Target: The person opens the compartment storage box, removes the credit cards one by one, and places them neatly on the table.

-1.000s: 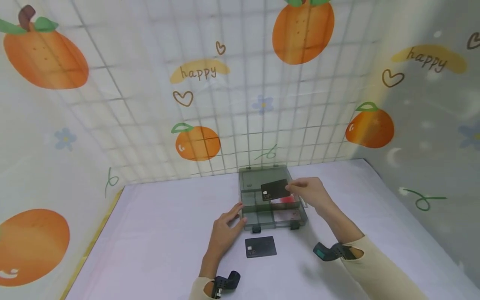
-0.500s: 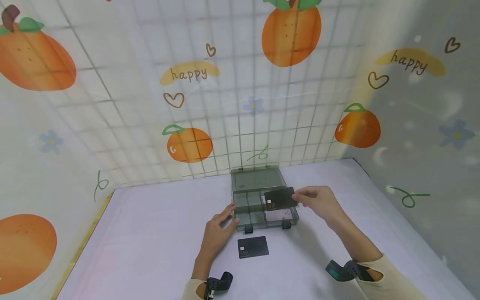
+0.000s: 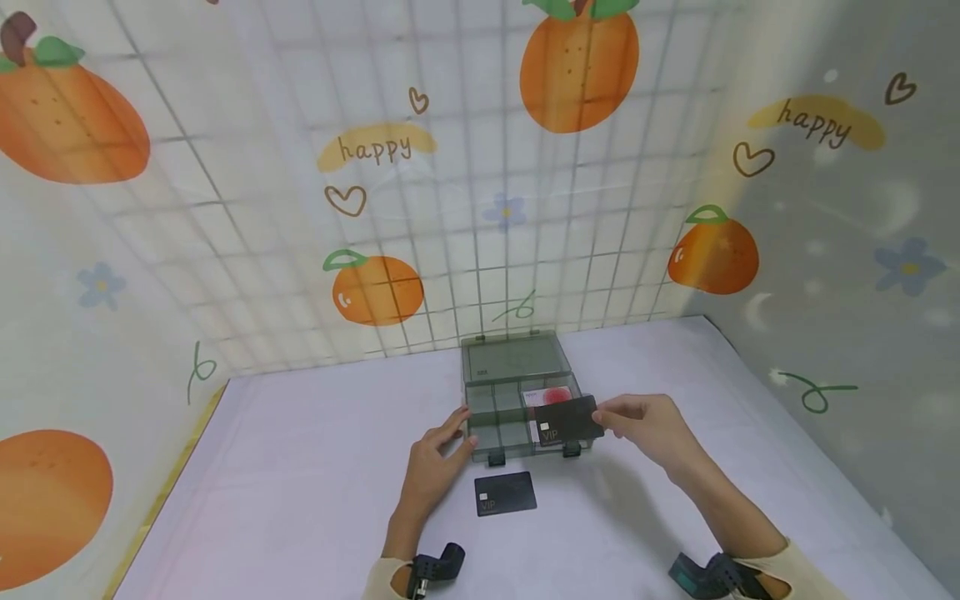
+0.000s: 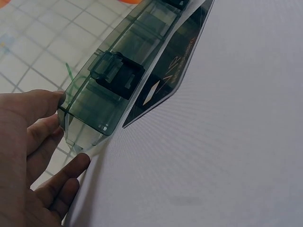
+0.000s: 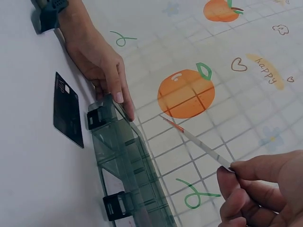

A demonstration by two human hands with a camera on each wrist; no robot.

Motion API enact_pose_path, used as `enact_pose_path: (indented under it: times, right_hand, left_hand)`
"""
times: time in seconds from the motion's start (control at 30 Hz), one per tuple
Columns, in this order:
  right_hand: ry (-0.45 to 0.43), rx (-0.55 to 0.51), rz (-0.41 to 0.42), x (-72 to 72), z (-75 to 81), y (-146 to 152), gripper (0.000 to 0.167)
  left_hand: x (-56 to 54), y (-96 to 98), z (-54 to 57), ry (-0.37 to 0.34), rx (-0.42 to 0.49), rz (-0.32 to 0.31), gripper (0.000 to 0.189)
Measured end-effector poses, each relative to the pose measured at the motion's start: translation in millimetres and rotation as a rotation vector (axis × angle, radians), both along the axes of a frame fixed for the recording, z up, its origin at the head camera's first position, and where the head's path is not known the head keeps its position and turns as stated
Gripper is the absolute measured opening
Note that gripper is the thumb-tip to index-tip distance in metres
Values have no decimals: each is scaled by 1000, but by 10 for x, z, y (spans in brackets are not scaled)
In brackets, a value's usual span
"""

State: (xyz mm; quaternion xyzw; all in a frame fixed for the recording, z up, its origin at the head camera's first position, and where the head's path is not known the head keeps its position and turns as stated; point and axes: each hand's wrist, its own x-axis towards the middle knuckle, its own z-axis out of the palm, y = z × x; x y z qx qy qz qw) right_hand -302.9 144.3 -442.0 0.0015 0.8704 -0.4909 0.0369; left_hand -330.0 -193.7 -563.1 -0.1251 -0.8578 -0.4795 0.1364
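My right hand (image 3: 651,429) pinches a black VIP card (image 3: 567,421) by its right edge, over the right compartments of a clear green plastic box (image 3: 486,435). In the right wrist view that held card (image 5: 203,145) shows nearly edge-on, clear of the box. The box lies with its lid (image 3: 516,360) folded back. My left hand (image 3: 433,467) touches the box's left side with its fingers extended. A card with a red circle (image 3: 557,396) lies in the back right compartment; a pale card in front is mostly hidden behind the held card.
A second black VIP card (image 3: 506,494) lies flat on the white tabletop (image 3: 322,475), in front of the box. Two dark latches (image 3: 497,457) stick out along the box's front edge. A patterned cloth (image 3: 450,200) rises behind the table.
My right hand has brought the black card toward me and lower, from over the back compartments to the front right. The whole view has shifted slightly; my left hand stays at the box.
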Motion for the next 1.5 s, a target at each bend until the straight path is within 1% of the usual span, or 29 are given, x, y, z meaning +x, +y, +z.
enact_pose_path:
  times: [0.23, 0.43, 0.8, 1.07, 1.5]
  right_hand:
    - [-24, -9, 2, 83, -48, 16, 34]
    - [-39, -37, -10, 136, -90, 18, 32]
    - [-16, -68, -4, 221, -152, -4, 26]
    - [-29, -59, -1, 283, -179, -1, 28]
    - [-53, -40, -12, 361, -259, 0, 27]
  left_hand:
    - [5, 2, 8, -4, -4, 7, 52]
    - [13, 5, 8, -15, -6, 14, 52]
    - [22, 1, 14, -13, 4, -1, 52]
    - [-14, -7, -20, 2, -6, -3, 52]
    - [-24, -10, -27, -16, 8, -2, 49]
